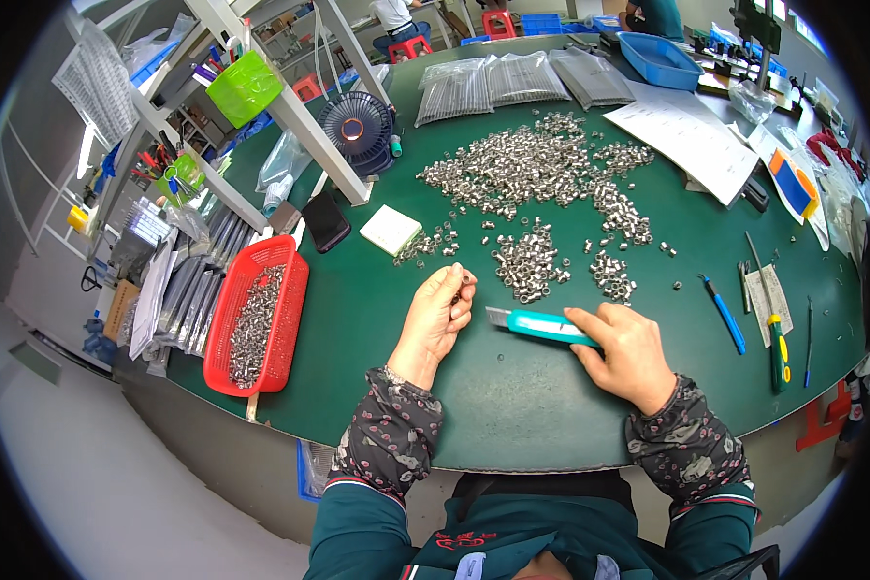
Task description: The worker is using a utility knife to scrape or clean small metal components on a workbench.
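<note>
The left hand pinches a small metal ring between thumb and forefinger, its other fingers curled in. The right hand is closed around the handle of a teal utility knife, whose blade points toward the left hand, near its fingers but apart from them. Just beyond the left fingertips lies a loose scatter of rings, and behind that a pale square pad. Ahead of the gap between the hands is a small heap of rings; farther beyond it spreads a large pile. Another small cluster sits just beyond the right hand. Well to the left of the left hand stands a red basket holding more small metal pieces. To the right of the right hand lie a blue pen-like tool and a yellow-and-green screwdriver.
</note>
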`<state>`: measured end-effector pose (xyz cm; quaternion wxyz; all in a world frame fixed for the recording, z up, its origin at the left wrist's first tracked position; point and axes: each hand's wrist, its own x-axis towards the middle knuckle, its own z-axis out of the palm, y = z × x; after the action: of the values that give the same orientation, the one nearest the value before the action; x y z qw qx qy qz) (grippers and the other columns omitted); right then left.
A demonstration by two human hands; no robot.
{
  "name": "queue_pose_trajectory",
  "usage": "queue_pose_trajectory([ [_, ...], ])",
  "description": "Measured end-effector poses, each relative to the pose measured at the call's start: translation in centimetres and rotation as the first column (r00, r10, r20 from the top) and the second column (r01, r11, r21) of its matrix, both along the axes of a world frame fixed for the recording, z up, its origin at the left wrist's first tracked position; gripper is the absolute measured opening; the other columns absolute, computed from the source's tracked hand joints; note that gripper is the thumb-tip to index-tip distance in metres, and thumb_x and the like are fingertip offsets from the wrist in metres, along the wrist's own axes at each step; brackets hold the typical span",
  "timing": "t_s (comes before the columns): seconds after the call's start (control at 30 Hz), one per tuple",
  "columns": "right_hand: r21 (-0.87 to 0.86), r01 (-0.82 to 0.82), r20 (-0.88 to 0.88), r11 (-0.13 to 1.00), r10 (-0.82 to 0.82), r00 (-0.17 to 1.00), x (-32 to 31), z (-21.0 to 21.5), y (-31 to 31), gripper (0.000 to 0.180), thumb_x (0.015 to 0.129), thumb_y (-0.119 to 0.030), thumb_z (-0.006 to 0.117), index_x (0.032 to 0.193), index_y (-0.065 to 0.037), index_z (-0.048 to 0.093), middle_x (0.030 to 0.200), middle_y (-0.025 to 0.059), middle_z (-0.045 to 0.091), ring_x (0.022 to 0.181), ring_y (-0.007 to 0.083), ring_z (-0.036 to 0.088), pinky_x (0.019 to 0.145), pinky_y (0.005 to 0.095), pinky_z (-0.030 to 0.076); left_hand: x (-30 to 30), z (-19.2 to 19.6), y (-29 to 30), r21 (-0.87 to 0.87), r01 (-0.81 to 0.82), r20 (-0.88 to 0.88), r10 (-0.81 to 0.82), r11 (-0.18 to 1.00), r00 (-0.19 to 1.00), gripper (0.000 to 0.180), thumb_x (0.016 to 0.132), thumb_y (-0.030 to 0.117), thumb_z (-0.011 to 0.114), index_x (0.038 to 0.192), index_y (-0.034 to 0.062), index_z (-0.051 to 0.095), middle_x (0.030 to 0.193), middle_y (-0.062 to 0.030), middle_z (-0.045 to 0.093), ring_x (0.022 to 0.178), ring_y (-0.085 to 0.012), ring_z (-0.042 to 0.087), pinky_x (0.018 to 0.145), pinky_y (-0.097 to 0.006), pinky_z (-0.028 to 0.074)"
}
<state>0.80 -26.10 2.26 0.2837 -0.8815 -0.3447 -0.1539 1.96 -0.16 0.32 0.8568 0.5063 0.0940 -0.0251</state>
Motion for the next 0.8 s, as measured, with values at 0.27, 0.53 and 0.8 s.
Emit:
queue_pose_trajectory([
  [0.27, 0.184, 0.018, -0.056, 0.983, -0.008, 0.998, 0.40, -0.60, 0.13, 0.037, 0.071, -0.014, 0.067, 0.107, -0.011, 0.061, 0.069, 0.0077, 0.050, 0.060, 0.0265, 0.053, 0.053, 0.0374, 0.043, -0.02, 0.04, -0.34, -0.048, 0.012, 0.044, -0.010, 0.999, 0.999, 0.014, 0.092, 0.019, 0.054, 0.090, 0.0055, 0.056, 0.073, -0.0014, 0.050, 0.047, -0.0020, 0.034, 0.036, -0.014, 0.024],
  [0.53, 0.265, -0.001, -0.167, 0.964, 0.047, 0.985, 0.40, -0.76, 0.14, 0.033, 0.076, -0.017, 0.065, 0.109, -0.011, 0.061, 0.070, 0.0086, 0.051, 0.060, 0.0267, 0.054, 0.054, 0.0365, 0.043, -0.26, 0.37, -0.42, -0.131, 0.087, 0.075, -0.077, 0.988, 0.994, 0.013, 0.092, 0.015, 0.053, 0.093, 0.0033, 0.057, 0.074, -0.0021, 0.052, 0.047, -0.0018, 0.035, 0.036, -0.014, 0.024],
  [0.8, 0.239, 0.025, -0.235, 0.971, 0.033, 0.971, 0.44, -0.82, 0.07, 0.032, 0.077, -0.020, 0.065, 0.109, -0.014, 0.062, 0.071, 0.0084, 0.052, 0.062, 0.0275, 0.055, 0.056, 0.0380, 0.044, -0.35, -0.09, -0.37, -0.079, 0.157, 0.101, -0.149, 0.984, 0.984, 0.012, 0.092, 0.015, 0.054, 0.091, 0.0025, 0.057, 0.069, -0.0008, 0.053, 0.045, -0.0009, 0.035, 0.036, -0.014, 0.024],
])
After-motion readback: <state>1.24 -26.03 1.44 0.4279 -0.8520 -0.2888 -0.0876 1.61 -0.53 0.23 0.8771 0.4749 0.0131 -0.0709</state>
